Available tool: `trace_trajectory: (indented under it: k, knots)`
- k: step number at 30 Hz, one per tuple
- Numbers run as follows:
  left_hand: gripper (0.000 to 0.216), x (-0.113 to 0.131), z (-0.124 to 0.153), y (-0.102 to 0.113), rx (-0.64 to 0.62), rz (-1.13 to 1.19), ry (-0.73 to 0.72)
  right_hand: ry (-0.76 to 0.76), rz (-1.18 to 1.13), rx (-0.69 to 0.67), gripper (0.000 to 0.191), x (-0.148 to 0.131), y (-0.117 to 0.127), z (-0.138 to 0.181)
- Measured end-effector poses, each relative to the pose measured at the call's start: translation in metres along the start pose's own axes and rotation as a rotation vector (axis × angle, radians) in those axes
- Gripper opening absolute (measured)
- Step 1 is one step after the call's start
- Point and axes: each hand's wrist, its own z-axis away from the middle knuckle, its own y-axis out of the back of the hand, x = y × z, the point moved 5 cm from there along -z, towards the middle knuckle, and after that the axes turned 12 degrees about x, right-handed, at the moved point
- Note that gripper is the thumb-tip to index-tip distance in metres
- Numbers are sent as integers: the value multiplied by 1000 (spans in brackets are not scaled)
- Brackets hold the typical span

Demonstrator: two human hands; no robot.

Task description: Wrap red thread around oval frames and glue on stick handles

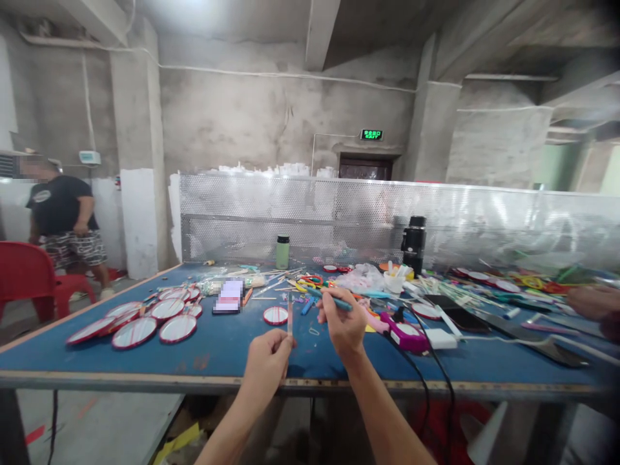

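Note:
My left hand [269,356] is closed around the lower end of a thin, flat stick [290,315], which stands nearly upright above the table's front part. In my right hand [345,321] is a blue pen [334,298], gripped between thumb and fingers and lying almost level, its tip pointing left toward the stick's top. The pen and the stick are apart. Just behind the stick lies a round, red-rimmed white disc [276,315]. A small pale loop [314,331] rests on the blue tabletop between my hands.
Several red-rimmed discs [134,332] are heaped at left, near a phone [229,297]. A green bottle [283,252] and black thermos [414,247] stand at the back. At right are a purple device [404,334] with cables, loose sticks and a co-worker's hand [588,301]. A person [62,206] is far left.

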Motion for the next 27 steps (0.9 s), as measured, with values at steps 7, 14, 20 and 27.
trace_trajectory:
  k: [7,14,20,27]
  knots:
    - [38,2,0,0,-2,-10,-6,17,-6,-86,11,-2,-6,12]
    - [37,4,1,0,-9,-20,-25,2,-10,-85,11,-1,-5,12]
    - [35,1,0,0,-6,-54,-40,-14,-10,-113,11,-2,-6,14]
    - [34,1,0,-1,-10,-71,-61,2,12,-119,11,-8,-7,12]
